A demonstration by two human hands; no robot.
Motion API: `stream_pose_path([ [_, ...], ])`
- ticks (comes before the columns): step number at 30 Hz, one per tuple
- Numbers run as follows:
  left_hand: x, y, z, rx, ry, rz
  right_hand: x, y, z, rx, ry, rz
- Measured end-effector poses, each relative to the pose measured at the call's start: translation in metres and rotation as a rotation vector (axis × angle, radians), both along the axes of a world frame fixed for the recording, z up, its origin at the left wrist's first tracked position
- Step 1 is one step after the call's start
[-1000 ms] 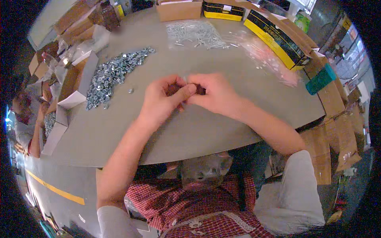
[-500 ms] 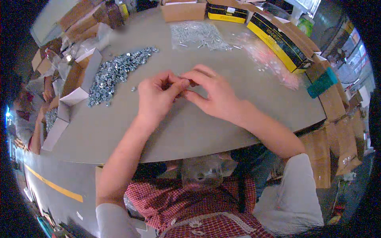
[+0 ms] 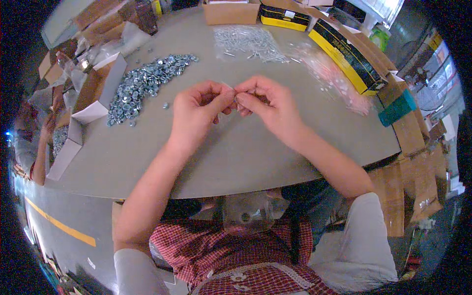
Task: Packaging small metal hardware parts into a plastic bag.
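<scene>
My left hand [image 3: 199,105] and my right hand [image 3: 268,103] meet above the middle of the grey table [image 3: 211,167]. Both are closed in a pinch, fingertips nearly touching each other. Something small and pale or see-through seems to show between them, but the fingers hide most of it. To the left of my left hand spreads a heap of small shiny metal pieces [image 3: 142,83], rounded like nuts or caps. One loose metal piece [image 3: 166,105] lies between the heap and that hand.
Beyond my hands lies a clear bag of screws [image 3: 246,43]. Clear-and-pink plastic bags [image 3: 337,81] lie to its right, beside a black-and-yellow box [image 3: 346,55]. White open cartons [image 3: 93,112] line the left edge, where another person's arm [image 3: 45,137] reaches in. A clear plastic container [image 3: 248,214] sits at my lap.
My right hand has turned and its fingers have curled in more, their tips now level with the left hand's. The left hand keeps its pinch. The whole view has shifted slightly.
</scene>
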State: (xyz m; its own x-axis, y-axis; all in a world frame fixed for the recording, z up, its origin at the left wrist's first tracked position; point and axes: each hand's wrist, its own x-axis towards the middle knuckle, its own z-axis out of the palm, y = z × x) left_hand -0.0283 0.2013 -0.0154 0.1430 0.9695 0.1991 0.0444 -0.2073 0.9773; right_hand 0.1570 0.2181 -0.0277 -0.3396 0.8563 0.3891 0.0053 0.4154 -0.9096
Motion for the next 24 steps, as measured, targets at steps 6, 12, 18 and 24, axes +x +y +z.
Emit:
stream_pose_path([
  [6, -0.003, 0.001, 0.000, -0.041, -0.004, -0.019, -0.001, -0.002, 0.001, 0.059, -0.054, -0.008],
  [12, -0.001, 0.001, -0.001, 0.006, -0.064, -0.009, -0.002, -0.004, 0.003, 0.225, -0.191, -0.037],
  [18, 0.006, 0.000, -0.010, 0.215, 0.101, 0.033, 0.003, -0.003, 0.000, 0.437, -0.398, -0.076],
  [24, 0.000, -0.001, -0.009, 0.248, 0.351, 0.087, 0.002, 0.000, 0.002, 0.224, -0.335, -0.075],
])
